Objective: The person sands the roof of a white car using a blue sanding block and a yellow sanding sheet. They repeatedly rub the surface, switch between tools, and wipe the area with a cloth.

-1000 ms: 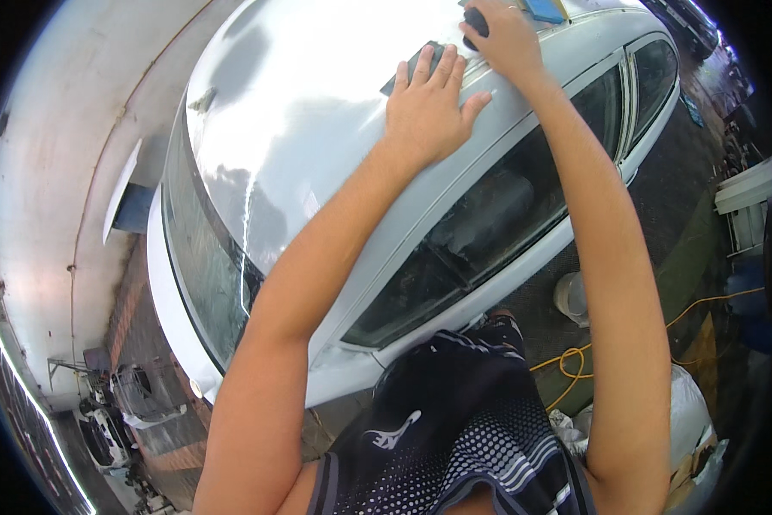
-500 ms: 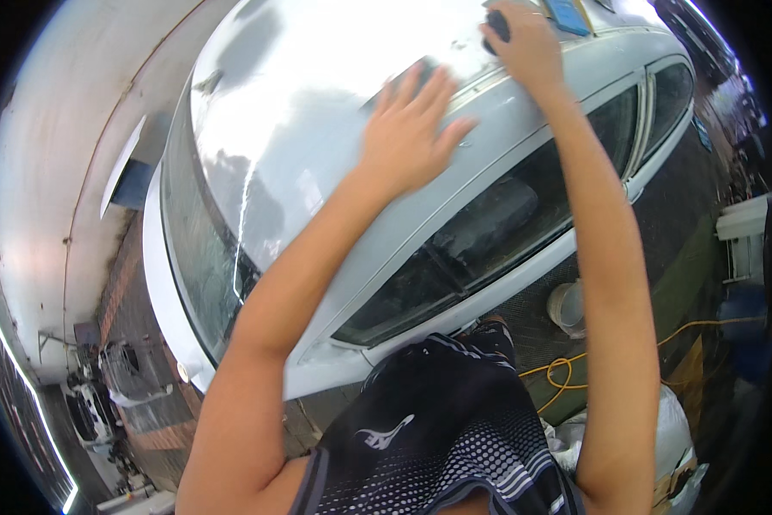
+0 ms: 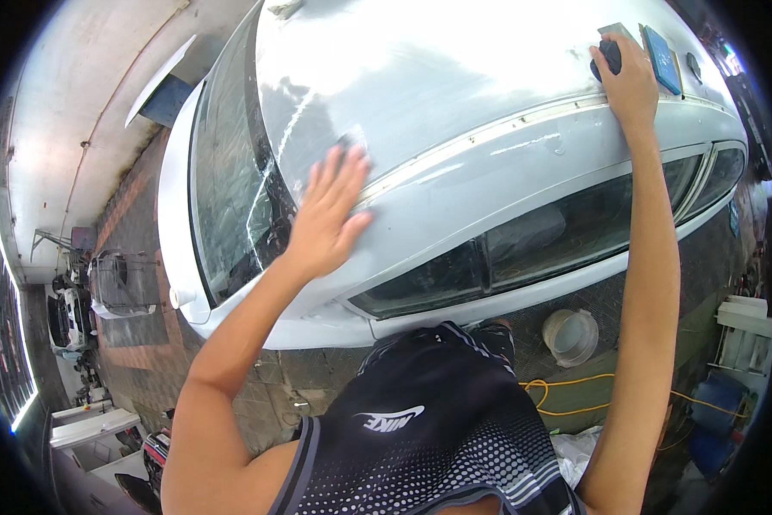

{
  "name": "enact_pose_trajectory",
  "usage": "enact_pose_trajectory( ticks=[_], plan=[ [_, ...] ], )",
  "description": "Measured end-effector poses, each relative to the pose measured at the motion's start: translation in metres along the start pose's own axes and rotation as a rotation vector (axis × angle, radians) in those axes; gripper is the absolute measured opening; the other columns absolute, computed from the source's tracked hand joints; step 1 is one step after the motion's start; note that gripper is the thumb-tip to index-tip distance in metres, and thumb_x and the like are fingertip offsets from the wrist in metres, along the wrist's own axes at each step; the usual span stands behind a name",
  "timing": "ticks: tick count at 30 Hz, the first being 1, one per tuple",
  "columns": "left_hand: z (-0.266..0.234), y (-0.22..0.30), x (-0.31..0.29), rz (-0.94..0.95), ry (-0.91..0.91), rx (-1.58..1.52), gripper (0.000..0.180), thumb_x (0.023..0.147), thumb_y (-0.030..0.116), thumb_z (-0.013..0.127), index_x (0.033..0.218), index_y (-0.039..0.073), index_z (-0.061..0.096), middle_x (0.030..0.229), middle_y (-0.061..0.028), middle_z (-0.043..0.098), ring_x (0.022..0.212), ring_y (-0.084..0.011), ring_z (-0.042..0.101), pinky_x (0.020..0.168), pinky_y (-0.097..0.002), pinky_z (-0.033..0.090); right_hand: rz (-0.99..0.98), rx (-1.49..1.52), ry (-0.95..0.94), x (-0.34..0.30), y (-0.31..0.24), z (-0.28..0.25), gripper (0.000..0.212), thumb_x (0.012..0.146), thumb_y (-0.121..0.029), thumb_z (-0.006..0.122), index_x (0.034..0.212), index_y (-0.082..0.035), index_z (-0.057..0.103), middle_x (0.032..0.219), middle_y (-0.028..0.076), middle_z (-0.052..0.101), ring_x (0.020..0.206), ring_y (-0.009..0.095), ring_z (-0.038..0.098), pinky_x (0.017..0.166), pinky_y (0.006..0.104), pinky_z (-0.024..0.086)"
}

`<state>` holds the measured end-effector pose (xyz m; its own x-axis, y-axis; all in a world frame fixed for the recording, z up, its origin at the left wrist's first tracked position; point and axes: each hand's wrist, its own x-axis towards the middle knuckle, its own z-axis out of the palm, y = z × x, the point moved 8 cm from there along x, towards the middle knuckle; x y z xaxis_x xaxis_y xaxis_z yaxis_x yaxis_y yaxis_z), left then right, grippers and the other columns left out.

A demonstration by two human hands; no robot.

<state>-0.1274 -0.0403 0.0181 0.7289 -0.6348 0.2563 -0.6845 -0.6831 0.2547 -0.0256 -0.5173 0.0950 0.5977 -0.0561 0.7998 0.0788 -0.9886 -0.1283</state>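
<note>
A pale grey-white car roof (image 3: 454,94) spreads out in front of me, with a patchy, wet-looking shine. My left hand (image 3: 324,215) lies flat with fingers spread over the roof's near edge, close to the windshield. A dark patch shows at its blurred fingertips; I cannot tell whether it is a reflection or a thing under them. Far to the right, my right hand (image 3: 633,81) is closed around a black rounded block (image 3: 609,58) against the roof. Just beyond that hand lies a blue flat block (image 3: 662,60) on the roof.
A small dark piece (image 3: 693,67) lies past the blue block. Below the side windows (image 3: 566,236), a whitish bucket (image 3: 570,336) stands on the floor, near a yellow hose or cable (image 3: 575,412). White cabinet-like furniture (image 3: 742,330) stands at the right.
My left hand has slid left and nearer along the roof toward the windshield. The view has shifted, so the right hand with the black block appears farther right.
</note>
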Motion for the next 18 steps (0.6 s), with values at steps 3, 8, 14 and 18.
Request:
enact_pose_trajectory(
  ticks=[3,8,14,18],
  plan=[
    [0.023,0.061,0.117,0.206,0.035,0.021,0.069,0.113,0.050,0.039,0.168,0.008,0.036,0.177,-0.0136,0.028,0.165,-0.0369,0.018,0.133,-0.0552,0.014,-0.030,-0.020,0.010,0.005,-0.004,0.005,0.034,0.099,-0.038,0.073,0.122,-0.013,0.070,0.117,0.011,0.074,0.110,0.037,0.070,0.096,0.0460,0.054],
    [0.056,0.122,0.224,0.241,0.147,-0.064,0.084,0.112,0.065,0.026,0.163,-0.001,0.040,0.173,-0.0194,0.033,0.165,-0.0345,0.020,0.134,-0.0512,0.014,0.031,-0.025,-0.075,0.002,0.025,0.006,0.039,0.101,-0.040,0.072,0.127,-0.012,0.070,0.122,0.014,0.074,0.115,0.037,0.069,0.100,0.0461,0.052],
    [0.021,0.031,0.049,0.070,-0.043,-0.033,0.082,0.112,0.061,0.028,0.172,0.006,0.020,0.180,-0.0165,0.013,0.167,-0.0337,0.007,0.134,-0.0525,0.008,0.071,-0.049,-0.094,-0.002,0.031,0.001,0.036,0.102,-0.041,0.070,0.127,-0.014,0.070,0.124,0.013,0.073,0.116,0.037,0.068,0.100,0.0472,0.052],
    [0.008,-0.025,-0.019,-0.146,-0.054,-0.034,0.078,0.114,0.054,0.031,0.173,0.007,0.014,0.181,-0.0161,0.007,0.167,-0.0335,0.002,0.133,-0.0524,0.005,0.083,-0.068,-0.108,0.002,0.012,0.005,0.037,0.102,-0.041,0.071,0.126,-0.013,0.071,0.122,0.015,0.074,0.114,0.038,0.069,0.099,0.0461,0.052]
  ],
)
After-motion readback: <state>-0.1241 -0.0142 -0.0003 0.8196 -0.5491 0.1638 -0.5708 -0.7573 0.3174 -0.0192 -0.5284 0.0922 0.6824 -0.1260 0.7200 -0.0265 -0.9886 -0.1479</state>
